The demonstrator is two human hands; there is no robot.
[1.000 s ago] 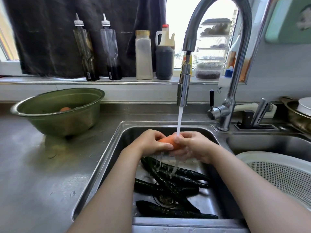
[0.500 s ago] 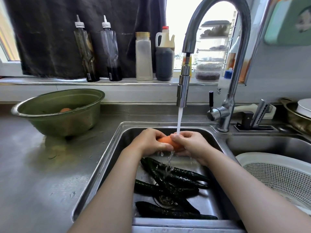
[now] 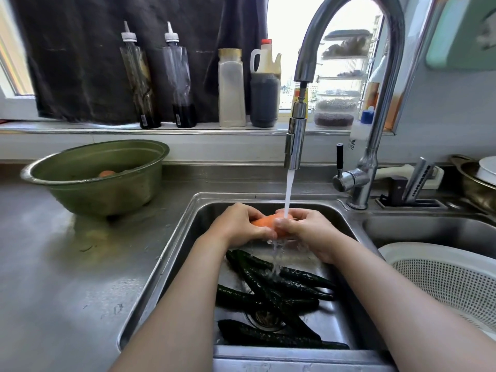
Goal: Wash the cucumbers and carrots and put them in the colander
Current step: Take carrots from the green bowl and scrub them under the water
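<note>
An orange carrot (image 3: pixel 265 220) sits under the running tap water, over the left sink basin (image 3: pixel 188 237). My left hand (image 3: pixel 239 224) grips its left end and my right hand (image 3: pixel 306 229) grips its right end, fingers curled round it. Several dark green cucumbers (image 3: pixel 271 294) lie on the basin floor below my hands, around the drain. The white colander (image 3: pixel 451 280) stands in the right basin, and nothing shows in the part of it that is in view. Another carrot (image 3: pixel 106 173) lies in the green bowl (image 3: pixel 94 183) on the left counter.
The tall chrome faucet (image 3: pixel 367 162) arches over the basin, its spout (image 3: pixel 295 146) pouring water. Bottles and jars line the windowsill (image 3: pixel 188 128). A knife holder (image 3: pixel 413 183) and a metal pot (image 3: pixel 472 183) stand at the back right. The steel counter (image 3: pixel 53 277) stretches to the left.
Both hands have kept rubbing the carrot under the stream, shifting slightly around it. More of the carrot's left part shows now between the hands.
</note>
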